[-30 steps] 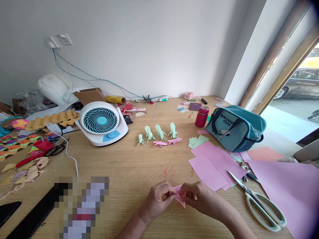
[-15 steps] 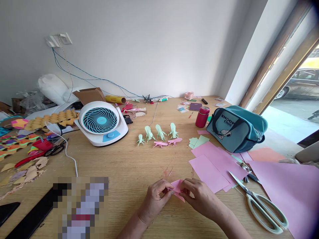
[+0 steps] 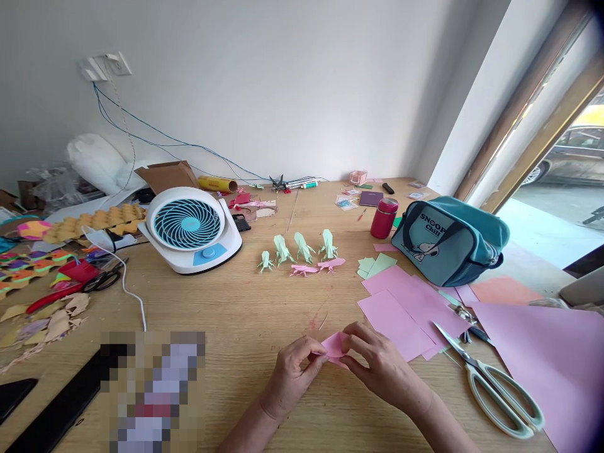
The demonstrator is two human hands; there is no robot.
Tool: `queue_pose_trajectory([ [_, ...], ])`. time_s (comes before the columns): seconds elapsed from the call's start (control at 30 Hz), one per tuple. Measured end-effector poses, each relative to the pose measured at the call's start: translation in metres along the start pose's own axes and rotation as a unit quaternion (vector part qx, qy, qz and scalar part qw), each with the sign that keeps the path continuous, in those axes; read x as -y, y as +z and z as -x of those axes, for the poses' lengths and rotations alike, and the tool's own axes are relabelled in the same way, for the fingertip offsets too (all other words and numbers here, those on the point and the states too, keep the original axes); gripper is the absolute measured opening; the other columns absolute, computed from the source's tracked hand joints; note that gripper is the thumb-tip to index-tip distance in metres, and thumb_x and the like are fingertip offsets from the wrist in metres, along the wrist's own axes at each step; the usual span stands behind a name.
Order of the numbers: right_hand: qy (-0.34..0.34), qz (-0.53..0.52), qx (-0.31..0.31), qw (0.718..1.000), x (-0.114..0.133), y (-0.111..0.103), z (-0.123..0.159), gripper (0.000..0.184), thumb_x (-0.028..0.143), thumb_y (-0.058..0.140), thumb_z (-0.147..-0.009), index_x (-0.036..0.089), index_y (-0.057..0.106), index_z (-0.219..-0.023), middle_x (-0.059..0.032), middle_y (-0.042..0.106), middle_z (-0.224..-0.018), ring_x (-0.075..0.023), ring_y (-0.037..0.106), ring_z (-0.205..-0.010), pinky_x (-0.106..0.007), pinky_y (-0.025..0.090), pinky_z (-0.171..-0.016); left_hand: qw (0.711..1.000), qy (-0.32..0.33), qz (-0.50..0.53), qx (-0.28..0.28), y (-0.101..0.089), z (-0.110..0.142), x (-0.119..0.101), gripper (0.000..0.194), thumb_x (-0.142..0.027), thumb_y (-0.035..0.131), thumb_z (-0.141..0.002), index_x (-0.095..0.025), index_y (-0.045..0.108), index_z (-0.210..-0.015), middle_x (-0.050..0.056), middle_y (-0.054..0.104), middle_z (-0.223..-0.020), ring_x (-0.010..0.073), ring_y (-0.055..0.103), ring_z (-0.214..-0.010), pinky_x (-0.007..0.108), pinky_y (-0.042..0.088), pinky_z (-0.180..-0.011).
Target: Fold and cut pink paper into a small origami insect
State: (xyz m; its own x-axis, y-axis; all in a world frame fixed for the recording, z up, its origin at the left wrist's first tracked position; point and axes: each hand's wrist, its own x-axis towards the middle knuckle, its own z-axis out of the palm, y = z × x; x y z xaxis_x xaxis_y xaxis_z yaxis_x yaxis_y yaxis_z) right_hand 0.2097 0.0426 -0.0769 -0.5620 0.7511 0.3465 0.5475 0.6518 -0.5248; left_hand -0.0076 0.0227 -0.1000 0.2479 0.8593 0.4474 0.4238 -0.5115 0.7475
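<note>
Left hand [image 3: 293,371] and right hand [image 3: 377,362] are brought close together over the near part of the desk [image 3: 226,377], and a small folded piece of pink paper [image 3: 334,345] is grasped between them. Its left end is pinched by the thumb and forefinger of the left hand, while its right side is gripped by the thumb and fingers of the right, by which part of the fold is hidden. Well beyond the paper, two pink figures [image 3: 331,265] and four green figures [image 3: 282,248] are set out. To the right of the right hand, overlapping pink sheets [image 3: 396,321] are spread, with scissors [image 3: 467,359] laid beside them.
</note>
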Motion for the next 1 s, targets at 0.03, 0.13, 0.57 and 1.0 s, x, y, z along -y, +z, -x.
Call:
queue_pose_trajectory([
  [0.03, 0.004, -0.011, 0.003, 1.0, 0.0002, 0.0, -0.0001, 0.007, 0.027, 0.055, -0.096, 0.022, 0.06, -0.094, -0.0094, 0.064, -0.106, -0.0203, 0.063, -0.086, -0.031, 0.049, -0.073, 1.0, 0.0, 0.001, 0.002, 0.0, 0.0, -0.0003, 0.009, -0.019, 0.058, -0.092, -0.018, 0.066, -0.086, 0.002, 0.068, -0.076, 0.0129, 0.064, -0.07, 0.021, 0.049, -0.068],
  [0.13, 0.013, -0.042, 0.014, 0.999, 0.0005, 0.0005, -0.0001, 0.007, 0.026, 0.056, -0.095, 0.023, 0.062, -0.099, -0.0097, 0.065, -0.112, -0.0214, 0.065, -0.091, -0.033, 0.052, -0.079, 1.0, -0.002, 0.008, 0.008, 0.0005, 0.0003, -0.0005, 0.01, -0.019, 0.058, -0.092, -0.018, 0.065, -0.086, 0.002, 0.068, -0.076, 0.0131, 0.064, -0.07, 0.021, 0.049, -0.068],
  [0.57, 0.052, -0.13, 0.007, 0.99, -0.006, 0.0054, 0.0018, 0.008, 0.019, 0.059, -0.092, 0.023, 0.066, -0.091, -0.0072, 0.065, -0.116, -0.02, 0.066, -0.098, -0.031, 0.053, -0.083, 0.999, -0.02, 0.034, 0.036, 0.0008, -0.0003, -0.0003, 0.008, -0.017, 0.057, -0.092, -0.018, 0.063, -0.088, 0.002, 0.067, -0.081, 0.013, 0.064, -0.075, 0.021, 0.049, -0.073],
  [1.0, 0.077, -0.161, 0.02, 0.984, -0.0025, 0.0041, -0.0007, 0.007, 0.015, 0.064, -0.085, 0.022, 0.066, -0.086, -0.006, 0.065, -0.113, -0.02, 0.066, -0.096, -0.032, 0.051, -0.087, 0.999, -0.016, 0.033, 0.03, 0.0026, 0.0014, -0.0003, 0.008, -0.017, 0.057, -0.092, -0.019, 0.062, -0.086, 0.002, 0.066, -0.079, 0.0125, 0.063, -0.074, 0.02, 0.048, -0.072],
])
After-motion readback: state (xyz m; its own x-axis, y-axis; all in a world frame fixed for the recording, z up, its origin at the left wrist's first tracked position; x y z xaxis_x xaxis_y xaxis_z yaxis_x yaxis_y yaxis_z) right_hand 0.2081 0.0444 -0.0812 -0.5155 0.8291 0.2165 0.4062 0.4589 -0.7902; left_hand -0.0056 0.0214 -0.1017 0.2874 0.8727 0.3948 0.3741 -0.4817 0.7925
